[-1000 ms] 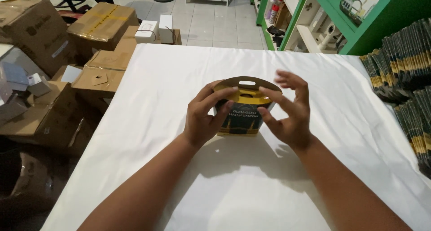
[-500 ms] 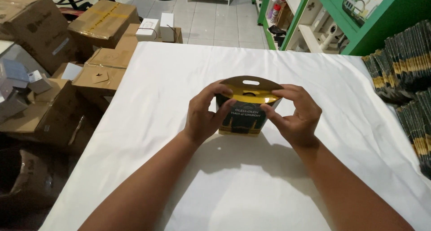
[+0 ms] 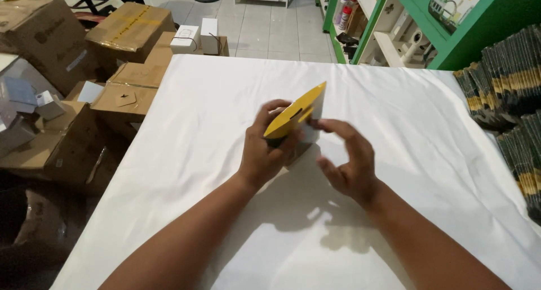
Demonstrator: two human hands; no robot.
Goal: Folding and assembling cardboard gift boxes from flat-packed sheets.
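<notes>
box: small gold-lidded carton [image 3: 296, 118] tilted, lid closed | left hand [image 3: 265, 152]: fingers gripping carton | right hand [image 3: 346, 163]: fingers open, just beside | worktop [image 3: 225, 98] | flat cartons [image 3: 507, 76] stacked, unfolded

1. You have bare table [image 3: 225, 93] open beyond and on both sides of your hands.
2. Stacks of flat packs [image 3: 507, 81] crowd your right edge.
3. Cartons [image 3: 127, 90] stand against your left edge.

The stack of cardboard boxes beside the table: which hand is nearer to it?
Left. The left hand holds the yellow carton on the side toward the cardboard boxes; the right hand is farther, beyond the carton.
</notes>
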